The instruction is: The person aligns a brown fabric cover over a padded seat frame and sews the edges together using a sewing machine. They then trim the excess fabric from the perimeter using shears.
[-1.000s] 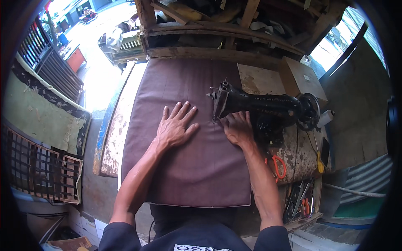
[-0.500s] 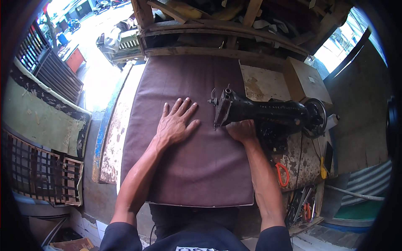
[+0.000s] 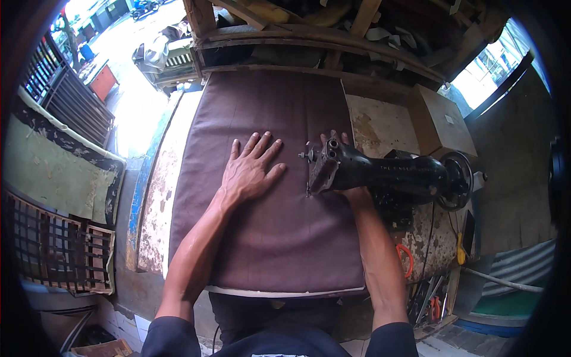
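A wide dark maroon upholstery sheet (image 3: 267,238) lies over the worktable, with a pale layer showing along its near edge. My left hand (image 3: 252,166) rests flat on the sheet's middle, fingers spread. A black sewing machine (image 3: 392,172) reaches in from the right, its needle end (image 3: 310,189) over the sheet. Under and behind the machine's arm is my right hand (image 3: 344,138). Its fingertips show stretched out beyond the arm, near the sheet's right edge, while its palm is hidden. Neither hand appears to grasp anything.
Right of the machine stand a cardboard box (image 3: 440,125) and its handwheel (image 3: 457,180). Orange-handled scissors (image 3: 407,260) and a yellow-handled tool (image 3: 460,249) lie lower right. A wooden shelf (image 3: 321,38) runs along the back. Webbed frames (image 3: 59,241) lean at left.
My right hand has slid forward beneath the machine's arm, its fingers now showing beyond it. My left hand stays spread on the sheet. The view has shifted slightly.
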`<action>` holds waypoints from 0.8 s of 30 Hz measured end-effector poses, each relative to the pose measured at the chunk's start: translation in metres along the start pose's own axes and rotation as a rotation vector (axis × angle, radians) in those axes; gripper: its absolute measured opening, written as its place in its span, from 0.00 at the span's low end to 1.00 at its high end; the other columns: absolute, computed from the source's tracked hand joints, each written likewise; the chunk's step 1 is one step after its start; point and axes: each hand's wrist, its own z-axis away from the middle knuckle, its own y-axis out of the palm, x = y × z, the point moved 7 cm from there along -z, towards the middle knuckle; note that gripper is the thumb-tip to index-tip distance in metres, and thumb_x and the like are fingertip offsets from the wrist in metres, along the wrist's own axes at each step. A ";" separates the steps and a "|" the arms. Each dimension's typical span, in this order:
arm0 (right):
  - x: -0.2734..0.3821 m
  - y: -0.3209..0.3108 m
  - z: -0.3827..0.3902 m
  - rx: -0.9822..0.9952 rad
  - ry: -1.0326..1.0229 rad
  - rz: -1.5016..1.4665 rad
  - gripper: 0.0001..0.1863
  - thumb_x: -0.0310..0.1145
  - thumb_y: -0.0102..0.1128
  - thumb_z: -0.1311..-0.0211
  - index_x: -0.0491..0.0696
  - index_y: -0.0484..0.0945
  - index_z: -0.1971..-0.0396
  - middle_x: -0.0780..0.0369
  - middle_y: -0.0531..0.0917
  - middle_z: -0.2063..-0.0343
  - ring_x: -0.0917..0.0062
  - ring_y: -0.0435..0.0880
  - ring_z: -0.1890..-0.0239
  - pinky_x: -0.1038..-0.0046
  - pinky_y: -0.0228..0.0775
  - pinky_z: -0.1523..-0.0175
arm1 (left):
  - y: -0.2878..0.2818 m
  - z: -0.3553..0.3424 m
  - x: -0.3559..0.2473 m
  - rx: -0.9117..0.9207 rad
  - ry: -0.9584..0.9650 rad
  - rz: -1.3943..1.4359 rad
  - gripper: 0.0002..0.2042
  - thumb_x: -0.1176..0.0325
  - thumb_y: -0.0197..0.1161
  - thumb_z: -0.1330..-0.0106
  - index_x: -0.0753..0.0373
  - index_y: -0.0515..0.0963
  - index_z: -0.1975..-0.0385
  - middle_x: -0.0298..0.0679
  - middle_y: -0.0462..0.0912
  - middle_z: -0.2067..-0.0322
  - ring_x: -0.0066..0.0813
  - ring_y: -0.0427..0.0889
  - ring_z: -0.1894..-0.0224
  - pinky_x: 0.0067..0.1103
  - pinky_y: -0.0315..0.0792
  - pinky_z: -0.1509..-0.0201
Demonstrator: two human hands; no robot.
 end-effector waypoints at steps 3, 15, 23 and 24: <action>-0.006 0.007 -0.004 -0.052 -0.008 0.019 0.43 0.63 0.54 0.32 0.63 0.59 0.19 0.61 0.57 0.18 0.59 0.53 0.16 0.30 0.47 0.25 | 0.000 -0.006 0.000 -0.001 0.006 -0.007 0.34 0.38 0.48 0.23 0.45 0.63 0.21 0.38 0.57 0.19 0.41 0.49 0.16 0.52 0.39 0.15; 0.032 -0.052 0.039 -0.006 0.115 -0.466 0.30 0.50 0.58 0.27 0.53 0.72 0.30 0.56 0.74 0.29 0.53 0.65 0.23 0.38 0.53 0.23 | -0.004 0.033 -0.028 -0.119 0.038 -0.046 0.30 0.50 0.57 0.23 0.57 0.69 0.26 0.46 0.67 0.25 0.46 0.62 0.21 0.51 0.51 0.18; 0.092 -0.109 0.219 0.155 0.091 -0.193 0.37 0.60 0.51 0.24 0.56 0.67 0.23 0.56 0.63 0.21 0.56 0.58 0.19 0.36 0.45 0.21 | -0.020 0.176 -0.092 0.101 0.204 0.047 0.31 0.45 0.54 0.23 0.48 0.67 0.23 0.41 0.63 0.22 0.46 0.56 0.18 0.50 0.42 0.16; 0.089 -0.108 0.226 0.156 0.085 -0.209 0.37 0.61 0.51 0.24 0.56 0.67 0.23 0.57 0.63 0.21 0.56 0.58 0.19 0.36 0.45 0.21 | -0.021 0.182 -0.088 0.104 0.195 0.041 0.31 0.45 0.53 0.23 0.49 0.67 0.23 0.41 0.63 0.21 0.46 0.55 0.18 0.50 0.42 0.16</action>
